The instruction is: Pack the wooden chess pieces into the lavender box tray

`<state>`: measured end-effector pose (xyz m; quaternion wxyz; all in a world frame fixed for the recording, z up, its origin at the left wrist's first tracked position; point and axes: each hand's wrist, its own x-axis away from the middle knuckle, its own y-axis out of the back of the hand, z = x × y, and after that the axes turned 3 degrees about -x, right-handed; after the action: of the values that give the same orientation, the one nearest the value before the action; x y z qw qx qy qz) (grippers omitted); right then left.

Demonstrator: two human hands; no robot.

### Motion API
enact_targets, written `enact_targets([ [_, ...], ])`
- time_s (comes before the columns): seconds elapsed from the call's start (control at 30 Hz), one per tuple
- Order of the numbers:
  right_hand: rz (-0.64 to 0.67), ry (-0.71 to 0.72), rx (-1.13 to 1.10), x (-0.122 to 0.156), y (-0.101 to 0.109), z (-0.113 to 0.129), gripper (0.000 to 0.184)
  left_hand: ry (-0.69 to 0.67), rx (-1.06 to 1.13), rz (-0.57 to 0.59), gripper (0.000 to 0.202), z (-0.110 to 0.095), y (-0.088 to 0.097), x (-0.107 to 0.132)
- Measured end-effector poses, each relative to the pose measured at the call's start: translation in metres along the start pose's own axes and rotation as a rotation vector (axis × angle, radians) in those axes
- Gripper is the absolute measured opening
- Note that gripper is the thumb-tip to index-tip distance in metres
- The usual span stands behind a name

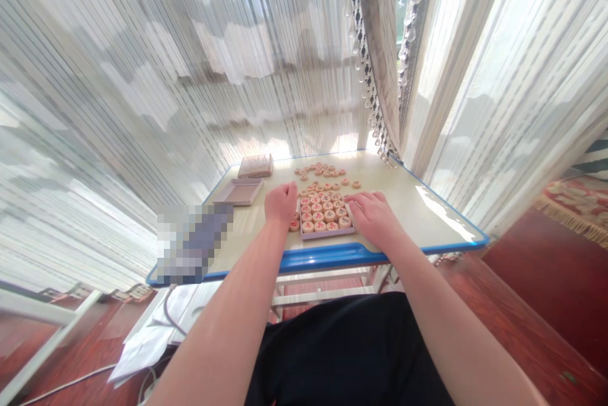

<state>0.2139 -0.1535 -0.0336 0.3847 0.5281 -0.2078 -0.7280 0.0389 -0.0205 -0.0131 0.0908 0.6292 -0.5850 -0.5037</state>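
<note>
A shallow tray (327, 234) of round wooden chess pieces (322, 209) sits near the front edge of a small blue-rimmed table (332, 256). My left hand (281, 202) is curled against the tray's left side, fingers closed at the pieces there; what it grips is hidden. My right hand (373, 215) lies on the tray's right side with fingers stretched flat toward the pieces. More loose pieces (323, 171) lie scattered farther back on the table.
A flat open box lid (239, 191) and a closed box (255, 165) lie at the table's back left. A blurred-out patch (192, 242) covers the front left corner. Curtains (190, 76) surround the table. Papers and a cable (156, 330) lie on the floor at left.
</note>
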Motion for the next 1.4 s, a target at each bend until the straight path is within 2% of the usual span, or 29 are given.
enact_targets([
  [0.17,-0.017,-0.087,0.061,0.0,0.0,-0.002,0.031,0.005,-0.007,0.005,0.048,0.0,0.0,0.0],
  [0.43,-0.027,-0.061,0.089,0.001,0.001,-0.003,0.034,0.005,0.0,0.002,0.048,0.0,0.0,0.0],
  [0.9,-0.001,0.015,-0.049,0.003,0.0,-0.001,0.03,-0.015,-0.016,-0.008,0.049,-0.001,0.002,0.001],
  [1.1,-0.026,-0.064,-0.065,0.003,0.001,0.0,0.029,-0.042,-0.022,-0.026,0.046,-0.005,0.001,0.004],
  [1.23,-0.043,-0.105,-0.056,0.002,0.0,0.002,0.028,0.026,0.052,-0.098,0.043,-0.01,0.004,-0.015],
  [1.33,-0.079,-0.099,-0.036,0.002,-0.002,0.003,0.026,0.068,0.106,-0.08,0.038,-0.013,0.005,-0.042],
  [1.4,-0.108,-0.098,-0.025,0.002,-0.003,0.003,0.026,0.038,0.141,-0.084,0.031,-0.013,0.003,-0.058],
])
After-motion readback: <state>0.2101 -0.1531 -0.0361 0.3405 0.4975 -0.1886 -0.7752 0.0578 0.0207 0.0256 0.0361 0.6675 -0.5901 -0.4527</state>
